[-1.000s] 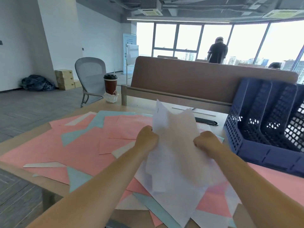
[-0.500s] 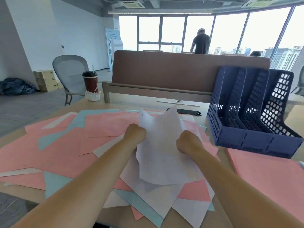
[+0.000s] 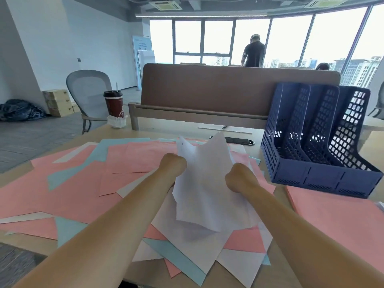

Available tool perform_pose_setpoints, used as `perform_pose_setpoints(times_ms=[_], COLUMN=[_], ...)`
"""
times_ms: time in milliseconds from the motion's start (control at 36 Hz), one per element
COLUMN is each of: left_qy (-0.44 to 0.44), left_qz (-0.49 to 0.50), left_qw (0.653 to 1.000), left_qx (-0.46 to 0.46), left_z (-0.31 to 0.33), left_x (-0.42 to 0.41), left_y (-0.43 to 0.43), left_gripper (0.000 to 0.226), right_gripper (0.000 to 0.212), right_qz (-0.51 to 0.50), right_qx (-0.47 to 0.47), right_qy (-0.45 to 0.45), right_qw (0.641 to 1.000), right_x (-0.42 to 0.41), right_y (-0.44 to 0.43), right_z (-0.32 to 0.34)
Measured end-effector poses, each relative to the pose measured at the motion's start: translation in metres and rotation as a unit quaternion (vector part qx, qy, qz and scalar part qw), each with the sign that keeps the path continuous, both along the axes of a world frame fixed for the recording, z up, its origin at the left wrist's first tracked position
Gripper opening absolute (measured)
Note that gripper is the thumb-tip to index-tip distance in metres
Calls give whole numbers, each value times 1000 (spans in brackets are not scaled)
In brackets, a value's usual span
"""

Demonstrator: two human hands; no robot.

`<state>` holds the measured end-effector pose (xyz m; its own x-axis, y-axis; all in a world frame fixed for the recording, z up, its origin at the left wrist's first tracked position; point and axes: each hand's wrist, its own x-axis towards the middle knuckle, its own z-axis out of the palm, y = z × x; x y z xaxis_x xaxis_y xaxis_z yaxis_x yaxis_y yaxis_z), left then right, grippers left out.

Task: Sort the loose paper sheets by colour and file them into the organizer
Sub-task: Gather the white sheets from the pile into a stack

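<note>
**Ragged bundle could be snagged**

Head view: white sheets [image 3: 205,183] are gripped on either side by the left hand [image 3: 173,165] and right hand [image 3: 239,177], above the desk's [image 3: 158,130] near edge. Unsquared corners may be caught on the organizer [image 3: 318,142] by the right edge.

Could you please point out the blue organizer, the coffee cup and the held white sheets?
blue organizer [image 3: 324,179]: head view, front wall.
coffee cup [image 3: 114,106]: head view, red side.
white sheets [image 3: 204,183]: head view, bundle's middle.

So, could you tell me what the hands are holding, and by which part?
A bunch of white sheets, held up off the desk: the left hand grips its left edge, the right hand its right edge.
</note>
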<state>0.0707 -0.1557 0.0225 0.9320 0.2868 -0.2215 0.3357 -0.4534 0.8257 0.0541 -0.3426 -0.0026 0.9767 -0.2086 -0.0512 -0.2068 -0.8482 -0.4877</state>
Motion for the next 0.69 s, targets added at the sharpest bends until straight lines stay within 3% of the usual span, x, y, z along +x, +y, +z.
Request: perform_pose_setpoints(times_ms=[56,111,194,306,417,500,583,694], left_qy=[-13,-20,-61,-65,-67,-68,-50,-28], left_qz=[-12,-10,-4,9,28,50,67,73], left_qw=[1000,1000,998,998,997,996,996,997], left_qx=[22,11,-20,-17,-15,-17,-1,27], left_z=[-1,1,4,15,21,18,13,5], left_x=[0,-4,-5,-18,-39,-57,-77,-96], left_y=[1,5,11,24,41,53,63,73], left_gripper=[18,3,23,5,5,5,25,36], right_gripper=[13,14,23,22,8,15,30,33], right_qz=[-8,-10,-3,21,54,81,116,150], right_qx=[-2,9,27,53,45,32,9,-18], right_qy=[-4,-12,-22,-26,-24,-9,8,23], right_qw=[1000,1000,999,998,997,996,993,988], right_x=[3,3,2,-5,-21,-33,-46,-60], right_y=[-2,-4,-4,3,19,30,41,52], right_z=[-1,-1,2,8,11,13,13,8])
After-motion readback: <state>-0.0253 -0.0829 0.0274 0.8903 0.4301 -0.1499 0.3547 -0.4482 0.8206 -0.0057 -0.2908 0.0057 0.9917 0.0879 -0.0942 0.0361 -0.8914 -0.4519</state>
